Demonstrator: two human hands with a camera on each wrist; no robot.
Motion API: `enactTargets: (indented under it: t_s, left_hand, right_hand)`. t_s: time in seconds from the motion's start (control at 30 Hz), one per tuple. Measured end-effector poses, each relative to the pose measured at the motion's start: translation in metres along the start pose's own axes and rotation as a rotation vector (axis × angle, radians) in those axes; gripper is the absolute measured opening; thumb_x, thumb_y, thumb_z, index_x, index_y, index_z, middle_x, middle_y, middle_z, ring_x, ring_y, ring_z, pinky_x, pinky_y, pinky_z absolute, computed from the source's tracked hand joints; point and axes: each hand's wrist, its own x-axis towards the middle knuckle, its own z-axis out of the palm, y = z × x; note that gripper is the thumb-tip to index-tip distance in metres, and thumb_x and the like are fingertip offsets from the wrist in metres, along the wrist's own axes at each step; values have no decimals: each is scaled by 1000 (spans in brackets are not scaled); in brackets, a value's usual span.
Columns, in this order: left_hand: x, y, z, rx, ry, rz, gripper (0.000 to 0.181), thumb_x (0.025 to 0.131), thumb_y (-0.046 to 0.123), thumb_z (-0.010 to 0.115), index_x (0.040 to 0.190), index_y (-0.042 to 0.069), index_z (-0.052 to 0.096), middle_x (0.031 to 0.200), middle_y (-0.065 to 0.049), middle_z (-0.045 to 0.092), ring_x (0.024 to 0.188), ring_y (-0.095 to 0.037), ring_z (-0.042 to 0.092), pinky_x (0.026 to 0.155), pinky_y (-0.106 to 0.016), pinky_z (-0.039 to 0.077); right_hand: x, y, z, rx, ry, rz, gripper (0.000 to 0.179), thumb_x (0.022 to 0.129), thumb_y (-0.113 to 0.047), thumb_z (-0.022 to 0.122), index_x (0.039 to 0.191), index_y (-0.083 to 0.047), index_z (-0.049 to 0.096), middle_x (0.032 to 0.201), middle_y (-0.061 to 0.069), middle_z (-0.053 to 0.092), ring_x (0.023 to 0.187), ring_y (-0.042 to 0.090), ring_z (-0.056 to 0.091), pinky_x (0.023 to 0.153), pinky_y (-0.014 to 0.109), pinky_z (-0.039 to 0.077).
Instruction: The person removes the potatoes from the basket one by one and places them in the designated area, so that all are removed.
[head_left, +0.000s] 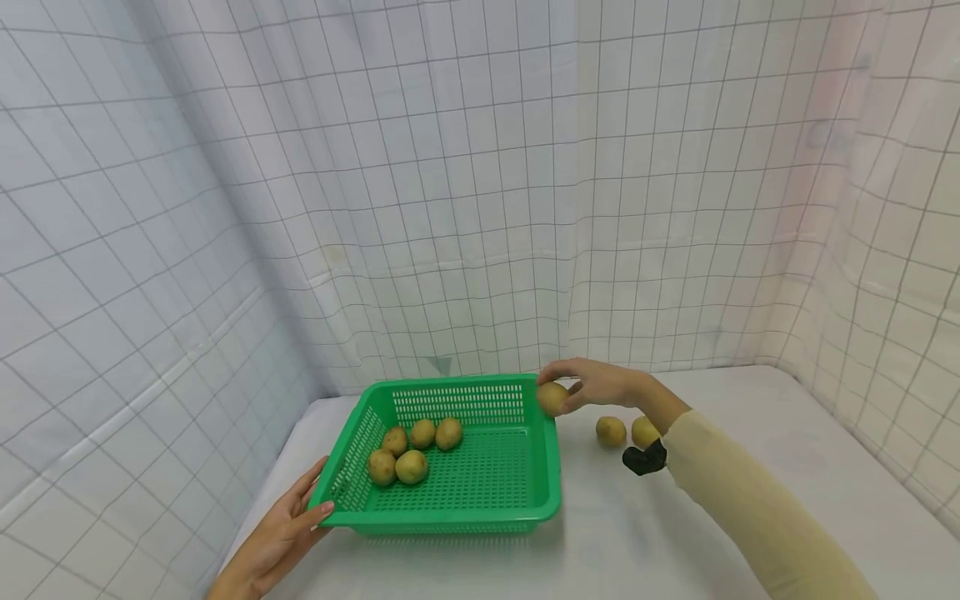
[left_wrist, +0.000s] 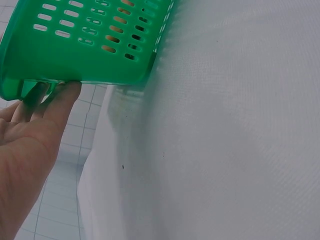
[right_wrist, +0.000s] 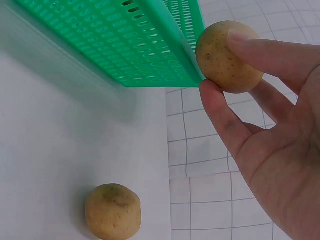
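A green plastic basket with slotted walls stands on the white table, several potatoes grouped in its left part. At the basket's left front corner my left hand grips the rim, thumb on top and fingers underneath. My right hand pinches a potato between thumb and fingers, over the basket's right rim near the back corner. In the right wrist view that same potato is round, tan and speckled, close beside the basket wall.
To the right of the basket, a potato and a yellower one lie on the table. A black object shows by the right sleeve. Gridded white curtains enclose the back and sides.
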Motion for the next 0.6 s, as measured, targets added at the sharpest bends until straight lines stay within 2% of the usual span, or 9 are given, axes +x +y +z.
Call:
enactTargets:
  t_s: [0.27, 0.47, 0.6]
  left_hand:
    - [-1, 0, -1, -4, -16, -3, 80, 112, 0, 38, 161, 10, -25, 167, -12, -25, 135, 1, 45, 109, -29, 43]
    - [-1, 0, 0, -1, -10, -5, 80, 112, 0, 38, 161, 10, -24, 167, -13, -25, 134, 3, 44, 108, -29, 43]
    - [-1, 0, 0, -7, -15, 11, 80, 111, -1, 38, 161, 9, -24, 166, -13, -25, 135, 3, 43, 108, -28, 42]
  right_hand:
    - [-19, 5, -10, -12, 24, 26, 51, 95, -14, 75, 143, -17, 59, 156, 6, 44, 136, 38, 47, 109, 59, 40]
    - [-38, 15, -20, -14, 55, 59, 48, 94, -13, 75, 139, -23, 61, 155, 5, 45, 133, 38, 50, 109, 60, 38]
    - [-52, 21, -27, -12, 67, 74, 47, 95, -13, 75, 139, -21, 61, 155, 7, 45, 132, 40, 51, 109, 61, 39]
